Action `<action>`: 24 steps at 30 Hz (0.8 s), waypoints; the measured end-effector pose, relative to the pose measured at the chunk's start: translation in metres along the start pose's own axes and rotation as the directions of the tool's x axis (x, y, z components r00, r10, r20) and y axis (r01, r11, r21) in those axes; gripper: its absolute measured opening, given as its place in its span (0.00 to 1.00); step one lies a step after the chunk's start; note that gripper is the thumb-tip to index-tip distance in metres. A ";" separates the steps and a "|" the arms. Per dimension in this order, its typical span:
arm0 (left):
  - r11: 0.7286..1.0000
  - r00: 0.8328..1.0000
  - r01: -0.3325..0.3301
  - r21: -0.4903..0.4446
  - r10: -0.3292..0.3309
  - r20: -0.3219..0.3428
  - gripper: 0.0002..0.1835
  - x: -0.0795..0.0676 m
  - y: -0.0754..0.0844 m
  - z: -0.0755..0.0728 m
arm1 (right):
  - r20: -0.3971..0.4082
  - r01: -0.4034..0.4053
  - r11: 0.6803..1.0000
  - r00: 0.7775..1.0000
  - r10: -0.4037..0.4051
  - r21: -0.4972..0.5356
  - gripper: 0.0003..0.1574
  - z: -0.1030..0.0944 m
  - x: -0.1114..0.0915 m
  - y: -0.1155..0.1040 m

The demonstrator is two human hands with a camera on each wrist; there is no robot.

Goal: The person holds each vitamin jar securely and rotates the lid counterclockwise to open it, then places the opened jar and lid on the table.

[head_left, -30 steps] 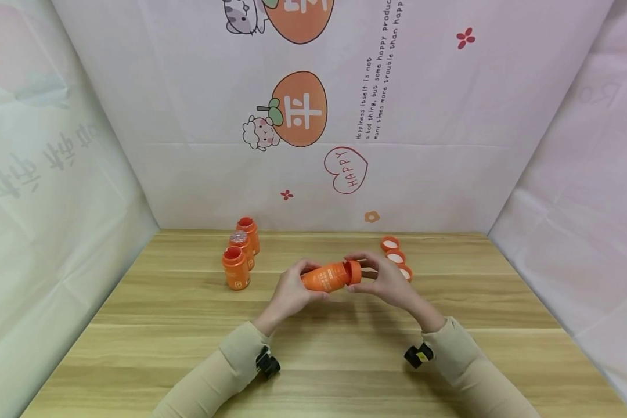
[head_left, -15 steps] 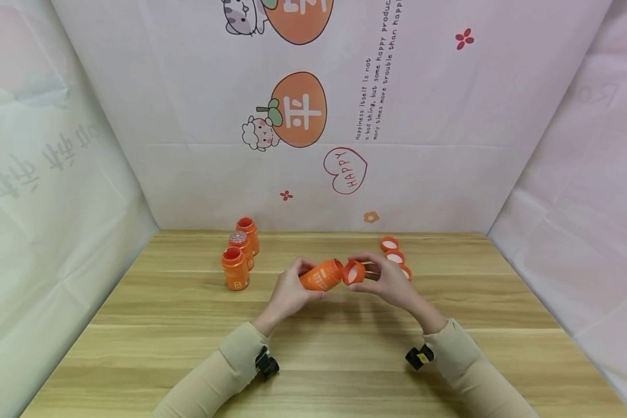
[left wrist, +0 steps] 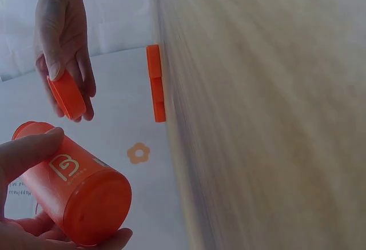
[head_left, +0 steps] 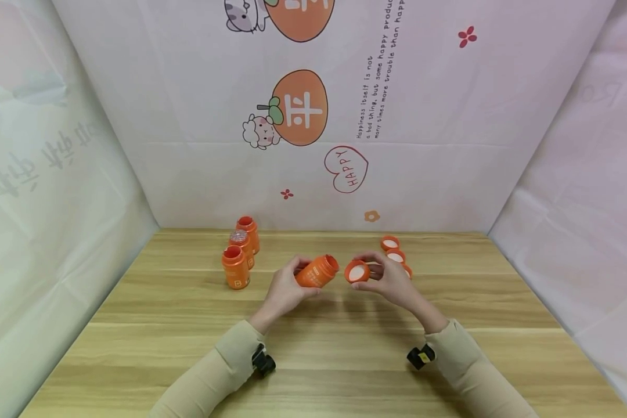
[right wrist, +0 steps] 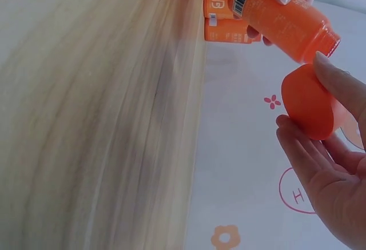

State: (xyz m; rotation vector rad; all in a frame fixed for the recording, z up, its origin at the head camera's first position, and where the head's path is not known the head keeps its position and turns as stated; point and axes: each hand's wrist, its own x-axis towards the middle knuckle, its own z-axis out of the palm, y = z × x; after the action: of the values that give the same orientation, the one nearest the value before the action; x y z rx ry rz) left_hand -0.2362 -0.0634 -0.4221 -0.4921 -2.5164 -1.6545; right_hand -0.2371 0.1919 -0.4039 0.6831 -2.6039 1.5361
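My left hand [head_left: 286, 288] grips an orange bottle [head_left: 316, 273] round its body, tilted with its open mouth up and to the right. To the right of that mouth, my right hand [head_left: 388, 280] pinches an orange screw cap [head_left: 356, 271] between thumb and fingers, its white-lined inside facing the head camera. A gap separates bottle and cap in the head view. Both are held above the table; in the left wrist view the bottle's base [left wrist: 98, 207] faces the camera. The right wrist view shows the closed top of the cap [right wrist: 309, 101].
On the wooden table [head_left: 334, 360], several things stand toward the back. At left is a row of orange bottles [head_left: 236, 268] without caps, the middle one with a silvery seal. Three orange caps [head_left: 395, 256] lie white side up at right. A printed white cloth [head_left: 423, 145] hangs behind.
The cap has come off the bottle's mouth and turned its inside toward the head camera. My left hand has drawn the bottle slightly left, its mouth tilting further up.
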 end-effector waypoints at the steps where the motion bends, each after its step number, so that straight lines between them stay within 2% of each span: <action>1: 1.000 1.000 0.003 0.004 -0.003 0.001 0.32 0.000 0.000 -0.001 | -0.003 0.002 1.000 1.000 -0.002 0.003 0.38 0.000 0.000 0.000; 10: 1.000 1.000 0.020 0.000 -0.020 -0.011 0.31 -0.001 -0.002 -0.009 | -0.032 0.023 0.996 0.999 -0.026 -0.081 0.38 -0.002 -0.001 0.005; 16: 1.000 1.000 0.013 0.008 -0.013 -0.019 0.31 -0.002 -0.004 -0.015 | -0.059 0.013 0.996 0.998 -0.018 -0.083 0.38 -0.004 -0.001 0.007; 24: 0.999 0.999 0.035 0.030 -0.034 -0.025 0.30 -0.004 -0.007 -0.020 | -0.071 0.008 0.995 0.997 -0.015 -0.102 0.36 -0.007 -0.003 0.013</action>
State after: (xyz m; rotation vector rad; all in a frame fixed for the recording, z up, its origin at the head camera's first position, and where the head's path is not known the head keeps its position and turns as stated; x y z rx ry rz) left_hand -0.2365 -0.0852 -0.4208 -0.4258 -2.5429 -1.6207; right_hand -0.2404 0.2044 -0.4113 0.6214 -2.5996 1.3873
